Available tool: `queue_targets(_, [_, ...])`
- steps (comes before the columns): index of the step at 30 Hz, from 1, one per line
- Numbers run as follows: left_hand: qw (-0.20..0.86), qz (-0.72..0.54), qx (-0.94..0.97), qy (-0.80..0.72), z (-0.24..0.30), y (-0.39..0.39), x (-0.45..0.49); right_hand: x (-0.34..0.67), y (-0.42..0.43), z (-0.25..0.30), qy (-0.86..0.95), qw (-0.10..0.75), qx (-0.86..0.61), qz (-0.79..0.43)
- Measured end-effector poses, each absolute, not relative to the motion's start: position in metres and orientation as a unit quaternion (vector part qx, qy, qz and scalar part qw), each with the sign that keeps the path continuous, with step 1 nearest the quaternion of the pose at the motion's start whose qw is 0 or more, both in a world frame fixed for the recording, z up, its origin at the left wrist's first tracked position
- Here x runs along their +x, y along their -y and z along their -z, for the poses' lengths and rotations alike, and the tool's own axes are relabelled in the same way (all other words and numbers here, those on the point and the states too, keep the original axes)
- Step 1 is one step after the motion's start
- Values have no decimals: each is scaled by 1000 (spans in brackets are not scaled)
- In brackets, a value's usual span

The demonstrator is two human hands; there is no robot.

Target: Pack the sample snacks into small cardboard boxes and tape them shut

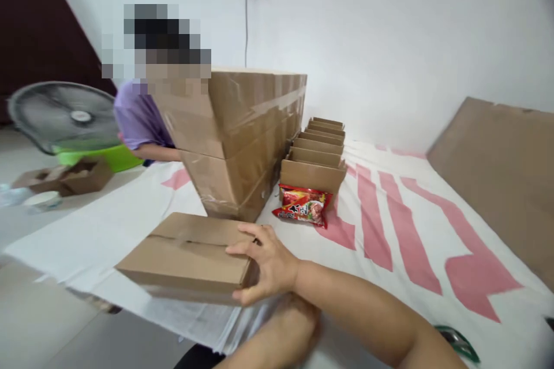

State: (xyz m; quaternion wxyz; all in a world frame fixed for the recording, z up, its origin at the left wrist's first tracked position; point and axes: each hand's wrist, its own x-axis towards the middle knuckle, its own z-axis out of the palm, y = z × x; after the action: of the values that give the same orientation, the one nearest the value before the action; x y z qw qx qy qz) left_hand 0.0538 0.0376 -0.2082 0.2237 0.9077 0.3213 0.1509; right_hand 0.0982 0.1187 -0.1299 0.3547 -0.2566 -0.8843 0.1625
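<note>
A closed flat cardboard box (186, 256) lies at the near edge of a white cloth with pink print (415, 253). My right hand (264, 265) grips the box's near right corner, thumb on top and fingers curled round the side. My left forearm (277, 334) lies blurred beneath the right arm; its hand is hidden. Just behind the box stands a tall stack of taped cardboard cartons (246, 138).
Red instant-noodle packets (303, 207) lie before a row of open small boxes (318, 153). Another person in a purple shirt (138, 121) sits behind the stack. A fan (64, 115), a green basin (106, 157), a leaning cardboard sheet (497, 173) and a tape roll (459, 343) surround the cloth.
</note>
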Motion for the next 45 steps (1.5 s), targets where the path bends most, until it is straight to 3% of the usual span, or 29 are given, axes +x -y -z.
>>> queue_targets(2, [253,-144,948,-130,195,-11,63,142,-106,126,883,340,-264,-185])
queue_targets(5, [300,-252,918,61,155,14,58,211,-72,120,872,338,-285,-212])
queue_targets(7, [245,-386,889,20,121,16,42,254,-44,117,867,324,-306,-224])
queue_targets(10, [97,-469,856,-196,80,-3,16,298,-4,112,858,315,-340,-221])
queue_targets(12, [55,-447,815,-366,70,-23,8,315,16,109,848,306,-374,-218])
queue_targets(14, [124,-342,820,-441,72,-43,8,324,29,106,842,296,-402,-204])
queue_targets(16, [226,-281,822,-441,79,-57,11,332,38,103,843,286,-417,-185])
queue_targets(19, [280,-249,817,-438,84,-65,15,351,54,110,816,295,-468,-169])
queue_targets(22, [282,-247,809,-452,82,-63,16,376,81,139,757,310,-565,-110])
queue_targets(28, [273,-250,804,-466,81,-61,25,401,131,206,729,257,-632,56])
queue_targets(35, [253,-240,822,-450,81,-49,55,396,133,212,635,289,-704,132])
queue_targets(45, [272,-251,827,-424,88,-35,71,383,159,200,763,302,-559,118])
